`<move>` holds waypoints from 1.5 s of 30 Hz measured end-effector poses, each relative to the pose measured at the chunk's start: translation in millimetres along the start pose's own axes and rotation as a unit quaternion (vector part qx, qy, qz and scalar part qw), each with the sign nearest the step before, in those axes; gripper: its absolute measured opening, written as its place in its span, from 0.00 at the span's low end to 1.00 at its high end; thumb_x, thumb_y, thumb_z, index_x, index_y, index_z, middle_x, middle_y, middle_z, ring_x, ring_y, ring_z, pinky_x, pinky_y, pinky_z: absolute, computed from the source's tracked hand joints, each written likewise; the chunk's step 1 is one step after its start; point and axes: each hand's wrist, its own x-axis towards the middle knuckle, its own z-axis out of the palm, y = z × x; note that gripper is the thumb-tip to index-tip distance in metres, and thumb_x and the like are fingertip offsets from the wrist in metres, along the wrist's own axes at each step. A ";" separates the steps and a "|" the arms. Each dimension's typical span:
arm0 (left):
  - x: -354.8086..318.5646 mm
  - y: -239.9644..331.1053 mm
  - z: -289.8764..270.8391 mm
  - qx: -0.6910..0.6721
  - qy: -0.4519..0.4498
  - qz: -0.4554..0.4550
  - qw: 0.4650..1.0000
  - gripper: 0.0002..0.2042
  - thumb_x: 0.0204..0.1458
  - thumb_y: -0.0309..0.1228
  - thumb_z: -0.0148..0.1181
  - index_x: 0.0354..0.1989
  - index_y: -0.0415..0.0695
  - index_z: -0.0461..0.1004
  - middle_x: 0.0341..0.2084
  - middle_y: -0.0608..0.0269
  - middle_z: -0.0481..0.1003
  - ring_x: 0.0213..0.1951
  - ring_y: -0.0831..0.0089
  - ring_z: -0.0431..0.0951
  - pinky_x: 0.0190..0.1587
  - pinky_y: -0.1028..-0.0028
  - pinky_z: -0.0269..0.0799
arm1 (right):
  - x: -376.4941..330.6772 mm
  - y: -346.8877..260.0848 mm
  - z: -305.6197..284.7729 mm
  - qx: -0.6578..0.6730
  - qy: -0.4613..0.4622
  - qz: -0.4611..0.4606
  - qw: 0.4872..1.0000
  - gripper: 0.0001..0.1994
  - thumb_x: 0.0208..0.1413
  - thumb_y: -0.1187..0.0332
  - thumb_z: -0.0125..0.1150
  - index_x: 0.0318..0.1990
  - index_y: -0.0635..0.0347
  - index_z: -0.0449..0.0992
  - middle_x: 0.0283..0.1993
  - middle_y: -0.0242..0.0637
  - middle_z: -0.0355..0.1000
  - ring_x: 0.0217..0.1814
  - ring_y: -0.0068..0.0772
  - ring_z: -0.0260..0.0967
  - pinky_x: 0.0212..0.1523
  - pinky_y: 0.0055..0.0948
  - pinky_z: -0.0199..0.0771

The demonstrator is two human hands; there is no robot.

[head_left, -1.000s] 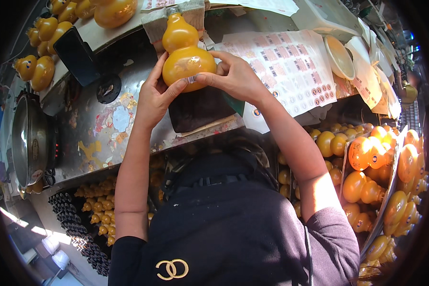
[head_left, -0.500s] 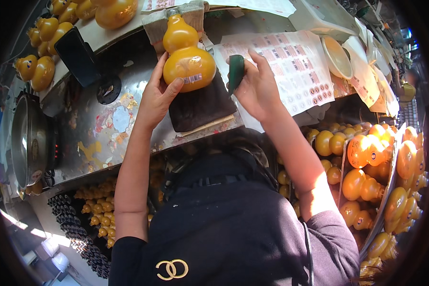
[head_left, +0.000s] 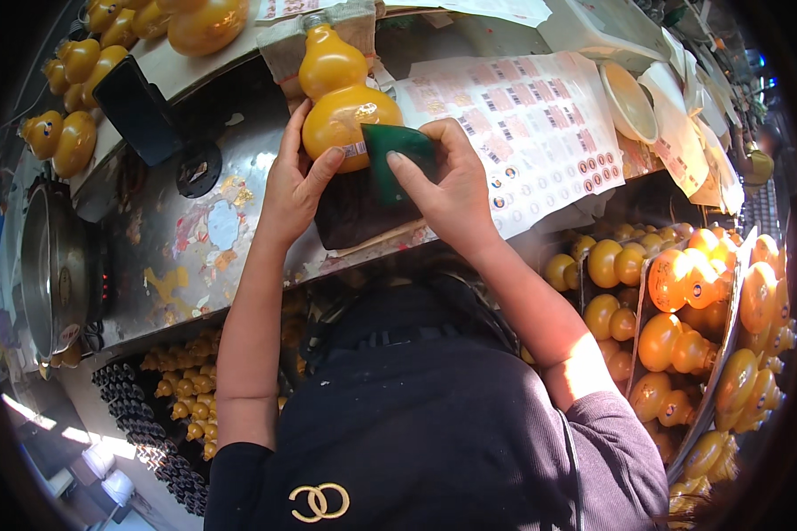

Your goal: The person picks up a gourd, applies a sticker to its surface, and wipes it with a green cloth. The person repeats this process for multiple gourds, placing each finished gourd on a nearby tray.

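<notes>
A glossy yellow gourd-shaped bottle (head_left: 335,71) lies with its neck pointing away, its top resting on a folded grey cloth (head_left: 279,49). My left hand (head_left: 294,190) grips its round lower part from the left, thumb on its near face. Between the thumb and fingers of my right hand (head_left: 452,181) is a flat green scraper (head_left: 397,150), its edge against the bottle's lower right side, over a small barcode label (head_left: 354,149). Under the bottle lies a dark pad (head_left: 345,212), partly hidden by the scraper and my hands.
Sheets of printed stickers (head_left: 540,115) spread to the right, beside a round shallow bowl (head_left: 630,102) and a clear plastic bin (head_left: 607,35). A phone on a stand (head_left: 139,111) and a metal pan (head_left: 51,265) stand left. More yellow gourd bottles (head_left: 677,341) fill crates at lower right.
My right hand has moved left and brought the green scraper from beside the bottle onto its label area. The left hand keeps its hold on the bottle.
</notes>
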 end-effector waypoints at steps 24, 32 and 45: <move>11.3 11.5 18.7 -0.041 0.076 -0.044 0.995 0.37 0.55 0.43 0.61 0.66 0.36 0.51 0.57 0.53 0.64 0.58 0.68 0.65 0.61 0.72 0.58 | 60.7 14.4 -6.3 -0.062 -0.149 0.139 0.977 0.43 0.40 0.33 0.64 0.49 0.69 0.69 0.37 0.48 0.74 0.39 0.36 0.73 0.42 0.29 0.71; 9.8 8.3 16.0 -0.101 0.064 -0.066 0.991 0.35 0.58 0.45 0.55 0.67 0.37 0.50 0.60 0.54 0.61 0.62 0.69 0.59 0.64 0.72 0.52 | 60.5 1.5 -9.3 0.007 -0.203 0.181 0.962 0.38 0.51 0.36 0.56 0.51 0.67 0.69 0.32 0.34 0.68 0.32 0.21 0.62 0.34 0.19 0.64; 21.5 15.1 18.9 -0.073 0.100 -0.071 0.990 0.32 0.57 0.42 0.57 0.64 0.36 0.54 0.56 0.53 0.64 0.57 0.70 0.65 0.61 0.72 0.59 | 91.1 1.6 -11.2 -0.082 -0.317 0.107 0.939 0.32 0.54 0.36 0.51 0.37 0.64 0.74 0.26 0.32 0.68 0.21 0.17 0.65 0.22 0.18 0.63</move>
